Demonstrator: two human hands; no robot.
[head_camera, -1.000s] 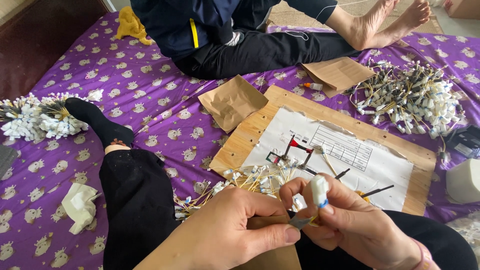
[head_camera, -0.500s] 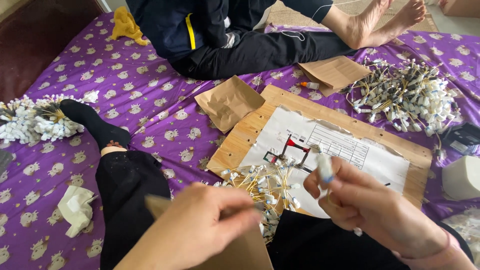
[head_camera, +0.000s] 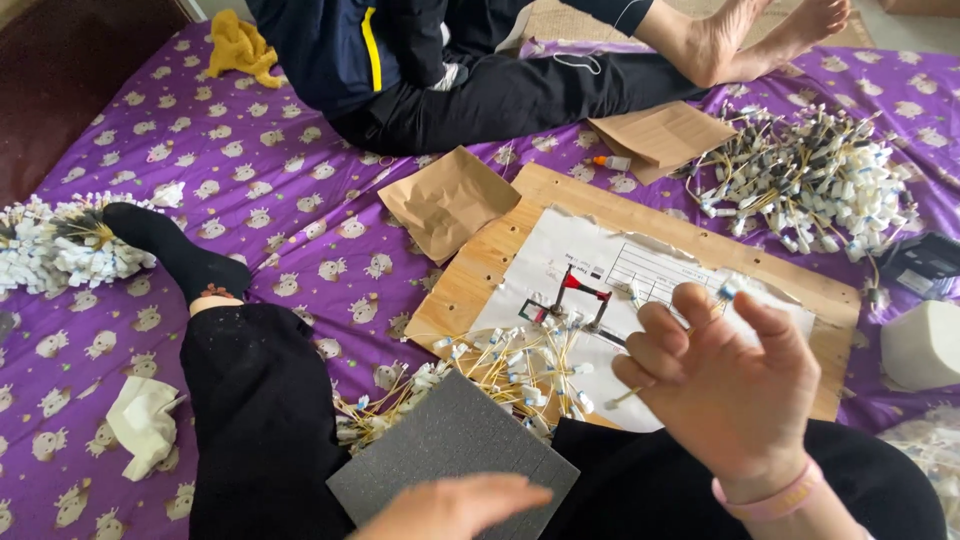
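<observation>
Left hand (head_camera: 455, 508) lies flat, palm down, fingers stretched open, on the near edge of the grey foam pad (head_camera: 452, 452) resting on the lap; it grips nothing, seemingly steadying the pad. Right hand (head_camera: 725, 385) is raised, back to the camera, fingers loosely curled, pinching a thin wire with a blue-white tip (head_camera: 726, 292) at the fingertips. Just beyond the pad, a loose heap of wires (head_camera: 500, 365) spills onto the wooden board (head_camera: 480, 285), within reach. A bigger pile (head_camera: 810, 180) lies farther off.

Bare purple bedsheet (head_camera: 300, 215) lies open between the brown paper bag (head_camera: 447, 200) and the socked foot (head_camera: 175, 250). Wire heaps (head_camera: 500, 365) crowd the wooden board's (head_camera: 480, 275) near edge; another person's legs (head_camera: 520, 90) block the far side.
</observation>
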